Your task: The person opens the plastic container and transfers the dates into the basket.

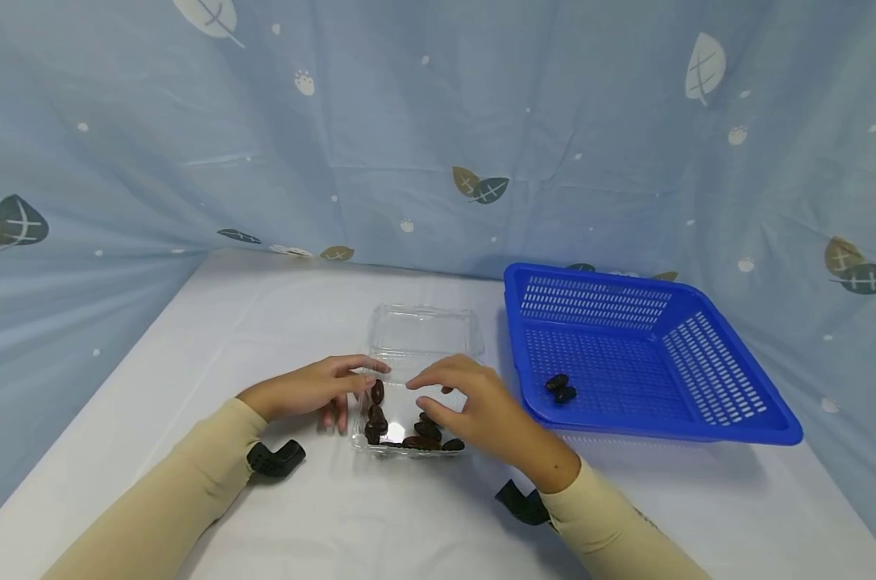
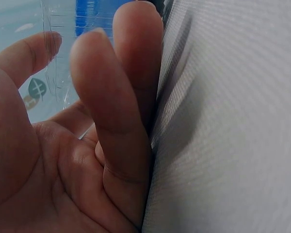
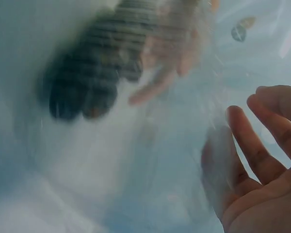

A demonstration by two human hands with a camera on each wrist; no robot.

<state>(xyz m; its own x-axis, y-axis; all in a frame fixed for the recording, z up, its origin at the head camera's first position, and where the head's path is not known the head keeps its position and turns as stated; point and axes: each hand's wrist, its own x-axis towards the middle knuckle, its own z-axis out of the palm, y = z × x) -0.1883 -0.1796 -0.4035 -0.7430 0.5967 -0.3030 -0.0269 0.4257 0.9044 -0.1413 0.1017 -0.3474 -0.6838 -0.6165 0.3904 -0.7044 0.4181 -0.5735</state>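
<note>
A clear plastic clamshell box (image 1: 416, 403) lies on the table with its lid (image 1: 425, 330) folded back. Several glossy dark brown oval fruits, which look like dates (image 1: 427, 431), lie along its left and near sides. My left hand (image 1: 321, 388) is at the box's left edge, thumb and fingers extended and nothing gripped. Over the right side of the box is my right hand (image 1: 474, 407), fingers loosely bent, a gap between thumb and index finger. The right wrist view shows blurred dark dates (image 3: 82, 90) through the plastic, and no object in the fingers.
To the right stands a blue perforated basket (image 1: 648, 439), with two dark dates (image 1: 557, 383) in its near left corner. A white cloth (image 1: 321, 515) covers the table. Behind it hangs a blue leaf-patterned curtain (image 1: 379, 121). Black mounts (image 1: 278, 459) sit at both wrists.
</note>
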